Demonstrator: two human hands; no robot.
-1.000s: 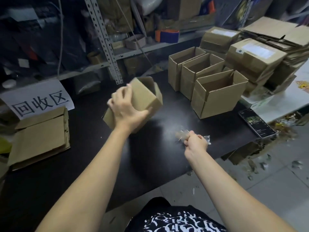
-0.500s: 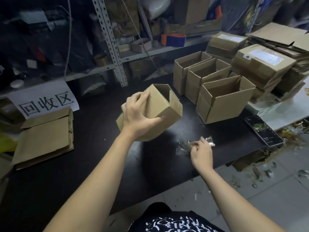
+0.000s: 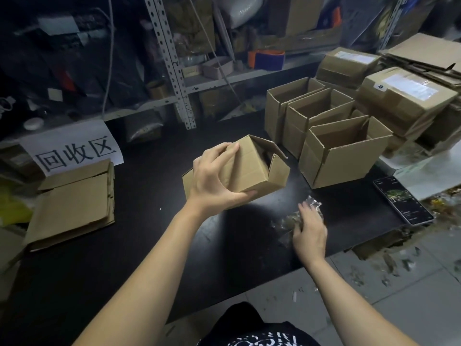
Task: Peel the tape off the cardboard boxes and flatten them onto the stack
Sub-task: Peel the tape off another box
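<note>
Brown cardboard on the move, seen in the head view, the only one we have. The small brown cardboard box (image 3: 252, 168) has been rolled over in the left hand (image 3: 214, 182). A second ago its open mouth pointed up; now it lies on its side over the middle of the black tabletop (image 3: 149, 245), open end to the right, flaps hanging loose. The left hand grips it at the near end, fingers over the top and thumb underneath; whether the box touches the table I can't tell. And look at the right hand (image 3: 310, 233): a second ago it was a fist clutching the crumpled wad of clear tape (image 3: 313, 204) just off the surface. Now it's down, fingers stretched flat over the wad, pressing it onto the table near the front edge rather than clutching it. I read that as the tape being off this box and dumped, which frees the right hand to help collapse it. The stack of flattened brown cardboard (image 3: 72, 206) waits well to the left. Writing now: the white paper sign (image 3: 74, 151) behind that stack reads 回收区 in bold black strokes. On the right, beyond the three open-topped brown boxes (image 3: 346, 156), a sealed brown carton (image 3: 404, 101) carries a pale label too blurred to read. It also has a small white sticker (image 3: 380, 86) with a handwritten mark, perhaps a hash or a 4. The dark smartphone (image 3: 403, 199) is lit, its text too small. No brand shows anywhere.
</note>
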